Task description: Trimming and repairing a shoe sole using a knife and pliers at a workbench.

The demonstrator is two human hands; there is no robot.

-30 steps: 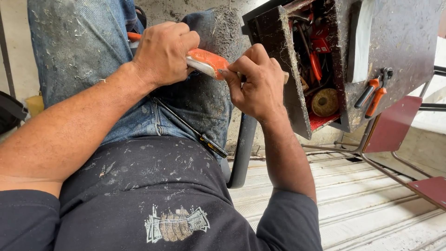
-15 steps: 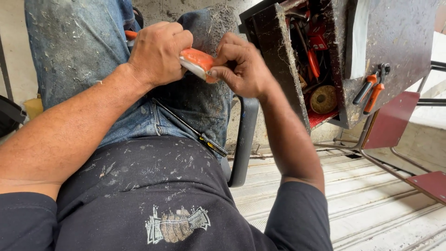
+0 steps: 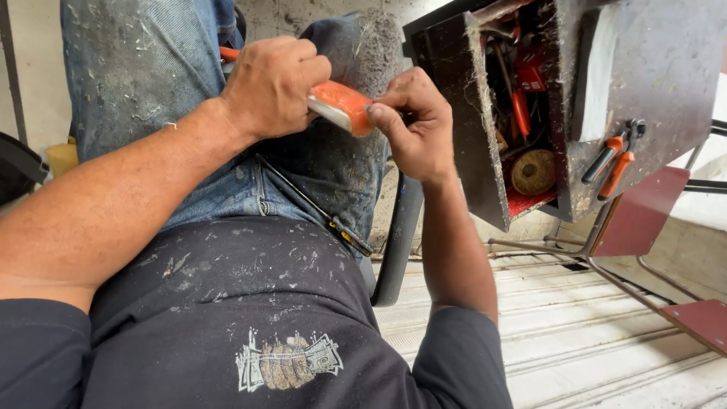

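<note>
- L hand (image 3: pixel 269 87) clenched round handle end of orange-and-white hand tool (image 3: pixel 339 106); tool sits over lap, above dusty blue jeans (image 3: pixel 151 91), approx mid-frame top.
- R hand (image 3: pixel 413 121) pinching tool's front tip w/ thumb + fingers; grasping, not released. Can't tell exactly what kind of tool it is, front end hidden by fingers.
- Risk (judgement): if tip is a blade, R fingers right on it – a slip or a hard push from L hand could nick them. Grip on tip looks small, so tool could also twist out and drop onto lap/floor.
- Risk 2: open dark toolbox (image 3: pixel 500 113) just beside R hand, tilted in view, crammed w/ red-handled tools and a round brass-coloured disc (image 3: pixel 534 172); an elbow bump could spill it.
- Orange-handled pliers (image 3: pixel 612 160) hang at box's outer side, loose-looking – could fall.
- Thin black-yellow tool (image 3: pixel 344 233) lies across lap by dark shirt (image 3: pixel 227 318); may slide off.
- Labels/packages: none readable; only a pale printed graphic low on shirt front. Red metal frame (image 3: pixel 644 212) at right, pale planked floor (image 3: pixel 591 356) below.
</note>
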